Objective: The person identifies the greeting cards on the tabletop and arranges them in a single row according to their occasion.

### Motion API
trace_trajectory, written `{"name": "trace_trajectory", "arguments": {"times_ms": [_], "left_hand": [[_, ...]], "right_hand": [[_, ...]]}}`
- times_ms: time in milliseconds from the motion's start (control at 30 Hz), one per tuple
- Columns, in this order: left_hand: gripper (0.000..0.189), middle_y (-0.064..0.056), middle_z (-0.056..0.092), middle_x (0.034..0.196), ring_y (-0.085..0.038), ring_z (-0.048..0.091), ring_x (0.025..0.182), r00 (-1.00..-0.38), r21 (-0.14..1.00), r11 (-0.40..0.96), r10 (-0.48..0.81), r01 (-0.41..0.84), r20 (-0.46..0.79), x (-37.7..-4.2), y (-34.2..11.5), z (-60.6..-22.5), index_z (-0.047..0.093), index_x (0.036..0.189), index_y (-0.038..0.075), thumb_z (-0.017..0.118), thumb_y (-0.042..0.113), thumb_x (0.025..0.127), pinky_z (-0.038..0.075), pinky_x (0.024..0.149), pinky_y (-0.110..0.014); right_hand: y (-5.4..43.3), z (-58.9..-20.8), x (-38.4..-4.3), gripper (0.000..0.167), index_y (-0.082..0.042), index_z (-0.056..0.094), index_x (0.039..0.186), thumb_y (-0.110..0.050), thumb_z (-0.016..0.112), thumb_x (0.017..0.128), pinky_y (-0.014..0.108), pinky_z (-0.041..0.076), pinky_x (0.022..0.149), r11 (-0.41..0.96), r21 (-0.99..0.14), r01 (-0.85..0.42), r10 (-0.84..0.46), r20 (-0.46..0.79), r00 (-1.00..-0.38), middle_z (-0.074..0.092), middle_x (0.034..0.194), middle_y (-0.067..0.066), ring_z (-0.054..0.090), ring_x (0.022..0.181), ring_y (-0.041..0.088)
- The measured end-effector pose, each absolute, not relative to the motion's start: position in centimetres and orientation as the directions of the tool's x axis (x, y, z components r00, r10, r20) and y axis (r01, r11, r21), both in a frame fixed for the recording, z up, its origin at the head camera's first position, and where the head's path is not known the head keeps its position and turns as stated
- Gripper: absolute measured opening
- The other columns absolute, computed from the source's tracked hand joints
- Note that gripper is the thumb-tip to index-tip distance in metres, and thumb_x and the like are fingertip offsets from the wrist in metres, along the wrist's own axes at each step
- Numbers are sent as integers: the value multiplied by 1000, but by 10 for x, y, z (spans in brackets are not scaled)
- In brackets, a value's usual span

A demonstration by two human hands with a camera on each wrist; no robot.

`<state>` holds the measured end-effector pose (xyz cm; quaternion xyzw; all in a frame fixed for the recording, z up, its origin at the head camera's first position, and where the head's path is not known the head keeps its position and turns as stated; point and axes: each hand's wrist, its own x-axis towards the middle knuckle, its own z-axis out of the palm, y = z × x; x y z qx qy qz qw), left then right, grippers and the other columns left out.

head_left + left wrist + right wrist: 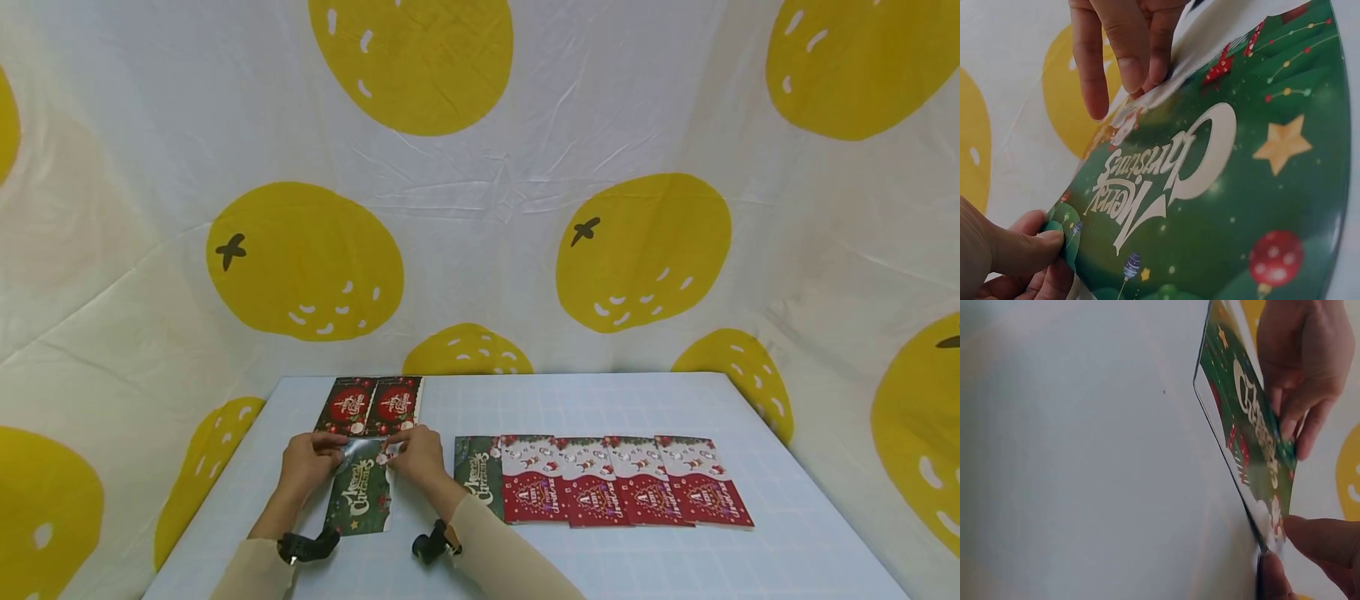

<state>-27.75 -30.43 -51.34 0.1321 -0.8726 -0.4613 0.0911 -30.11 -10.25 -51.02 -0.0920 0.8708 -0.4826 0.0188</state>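
Note:
A green Christmas card [360, 492] with white "Merry Christmas" lettering is held between both hands on the left part of the table. My left hand [307, 462] pinches its far left corner; in the left wrist view the thumb [1050, 240] lies over the printed face. At the far right corner, my right hand [420, 454] pinches the card between finger and thumb, as the right wrist view also shows. Just beyond it lie two dark red Christmas cards [393, 404], side by side. The card's near edge is close to the tabletop; whether it touches cannot be told.
Right of the hands, another green card [478, 475] begins a row, with several red-and-white Christmas cards [592, 492] overlapping beside it. All lie on a pale table [600, 404]. A white cloth with yellow fruit shapes [480, 275] hangs behind and around the table.

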Motion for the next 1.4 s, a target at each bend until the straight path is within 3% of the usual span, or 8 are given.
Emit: {"name": "trace_trajectory", "arguments": {"times_ms": [367,933,1400], "left_hand": [[21,-12,72,89,-19,61,77,-950,843,522,-311,-133,43,-278,-305,-515,77,104,-7,76,-12,83,48,68,-28],[20,-13,74,90,-13,62,75,-955,858,501,-294,-114,45,-278,-303,-518,77,104,-8,77,-11,85,49,66,-24],[19,-13,75,91,-16,62,78,-955,849,513,-295,-122,41,-279,-305,-518,77,105,-8,77,-10,86,48,68,-25]], "right_hand": [[-103,-514,-298,31,-13,86,101,-1,93,74,24,39,52,502,-852,-151,-165,77,-983,56,70,-7,45,64,8],[-107,-513,-297,28,-11,86,99,1,93,74,24,44,57,420,-903,-88,-101,49,-994,65,76,-4,50,68,7],[-104,-508,-295,25,-8,84,100,2,90,77,24,46,56,349,-934,-73,-122,33,-992,67,79,-2,54,68,7]]}}
